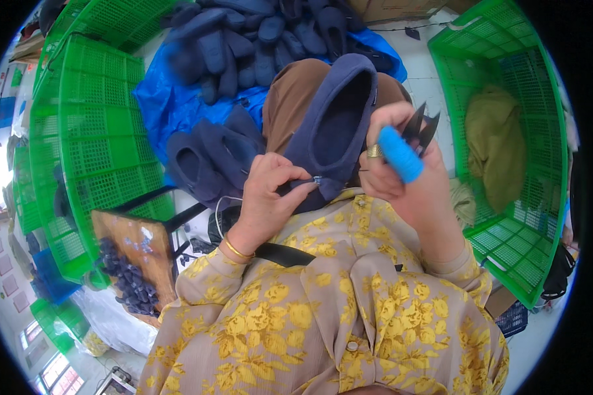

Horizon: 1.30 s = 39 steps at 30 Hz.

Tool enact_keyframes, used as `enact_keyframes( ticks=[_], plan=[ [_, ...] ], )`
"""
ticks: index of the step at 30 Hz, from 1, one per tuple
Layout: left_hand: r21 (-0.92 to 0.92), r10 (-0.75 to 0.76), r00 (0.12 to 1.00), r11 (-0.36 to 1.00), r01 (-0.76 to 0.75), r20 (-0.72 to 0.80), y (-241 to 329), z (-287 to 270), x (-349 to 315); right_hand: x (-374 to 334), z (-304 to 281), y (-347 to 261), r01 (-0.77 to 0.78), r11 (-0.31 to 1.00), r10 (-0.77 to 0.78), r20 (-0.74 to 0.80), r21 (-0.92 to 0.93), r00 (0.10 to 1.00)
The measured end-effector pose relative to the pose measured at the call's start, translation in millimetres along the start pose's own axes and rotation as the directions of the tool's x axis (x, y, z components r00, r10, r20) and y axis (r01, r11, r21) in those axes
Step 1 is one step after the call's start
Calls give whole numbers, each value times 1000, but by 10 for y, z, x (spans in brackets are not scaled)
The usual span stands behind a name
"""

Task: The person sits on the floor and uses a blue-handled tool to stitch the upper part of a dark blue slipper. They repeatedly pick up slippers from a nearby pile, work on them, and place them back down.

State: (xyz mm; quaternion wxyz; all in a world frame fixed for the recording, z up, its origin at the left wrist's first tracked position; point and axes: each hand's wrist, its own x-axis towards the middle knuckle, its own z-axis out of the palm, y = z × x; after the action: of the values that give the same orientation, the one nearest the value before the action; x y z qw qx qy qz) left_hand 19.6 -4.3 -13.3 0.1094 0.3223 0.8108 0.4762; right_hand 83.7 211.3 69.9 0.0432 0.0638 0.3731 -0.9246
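- Lying over the lap [286, 99], the navy slipper [339, 122] is caught mostly between the two hands.
- Its near end is pinched by thumb and forefinger of the left hand [268, 197]; the rest is stretched out beyond that grip.
- Black snips [429, 133] are gripped in the right hand [415, 197], blades parted and raised, just beside the slipper.
- Other slippers [263, 66] are heaped on blue sheeting [161, 108] past the lap.

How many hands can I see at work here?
2: the left hand pinches at the near end of the dark blue slipper; the right hand holds black snips. No others show.
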Motion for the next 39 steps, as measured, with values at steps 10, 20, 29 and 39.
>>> enact_keyframes(
  ticks=[10,20,29,39],
  plan=[
    [2,1,999,1000,-1,42,78,-50,74,-200,-156,504,-73,312,-19,-83,-947,996],
    [-9,-15,999,1000,15,34,65,-28,81,-169,-165,551,-90,229,-4,-93,-969,996],
    [31,-30,999,999,29,41,78,-1,58,-92,-120,575,-66,120,2,-66,-991,998],
    [100,81,996,992,-76,-41,107,67,-35,-113,-132,642,-135,67,-6,-136,-989,991]
  ],
)
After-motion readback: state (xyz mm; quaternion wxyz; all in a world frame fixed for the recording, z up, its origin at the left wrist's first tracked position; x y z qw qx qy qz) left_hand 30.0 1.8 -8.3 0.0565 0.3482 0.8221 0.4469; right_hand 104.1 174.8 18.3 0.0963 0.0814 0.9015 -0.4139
